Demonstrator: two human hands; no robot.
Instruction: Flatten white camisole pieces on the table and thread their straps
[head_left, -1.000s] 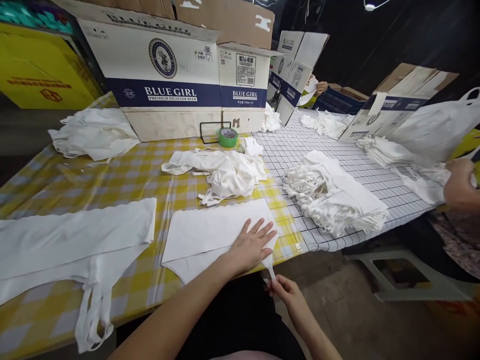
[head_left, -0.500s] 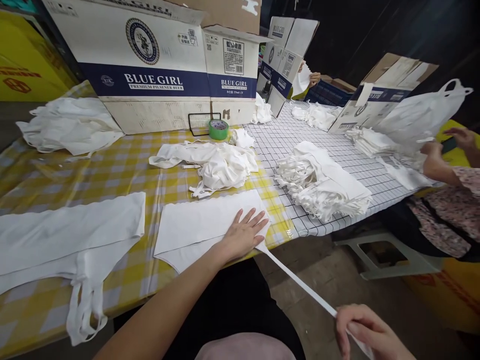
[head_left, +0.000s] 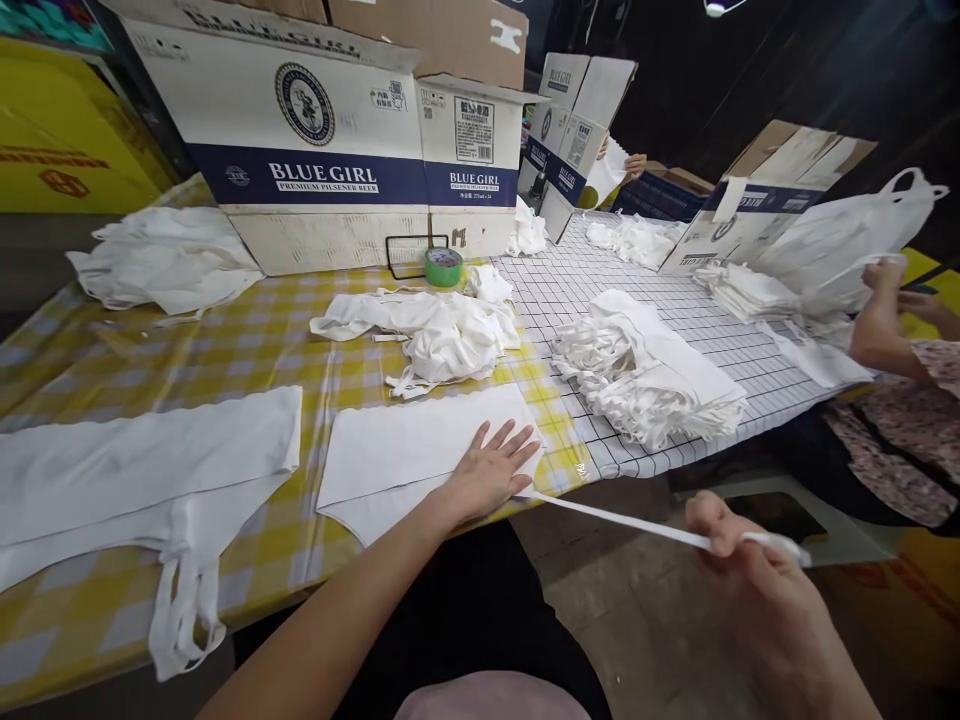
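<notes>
Fingers spread, my left hand point(head_left: 491, 470) presses flat on a folded white garment point(head_left: 397, 450) at the table's front edge. A narrow white strap point(head_left: 622, 518) runs taut from the garment's right corner, past the edge, to my right hand point(head_left: 750, 560). That hand is closed round the strap, and a loose end sticks out beyond the fist. On the left lies a stack of white garments point(head_left: 150, 450), its straps point(head_left: 184, 610) hanging over the front edge. Behind my left hand sits a crumpled heap of white garments point(head_left: 450, 335).
A pile of folded white garments point(head_left: 660, 370) lies on the grid-patterned cloth at right. Beer cartons point(head_left: 337, 200) stand at the back, with a green tape roll point(head_left: 443, 267) before them. A co-worker's arm point(head_left: 889, 320) handles white cloth at far right; another person's hand point(head_left: 635, 165) shows behind.
My right hand has risen and moved right with the strap, which now runs closer to level. My left hand stays on the garment. The co-worker at right has raised their hands.
</notes>
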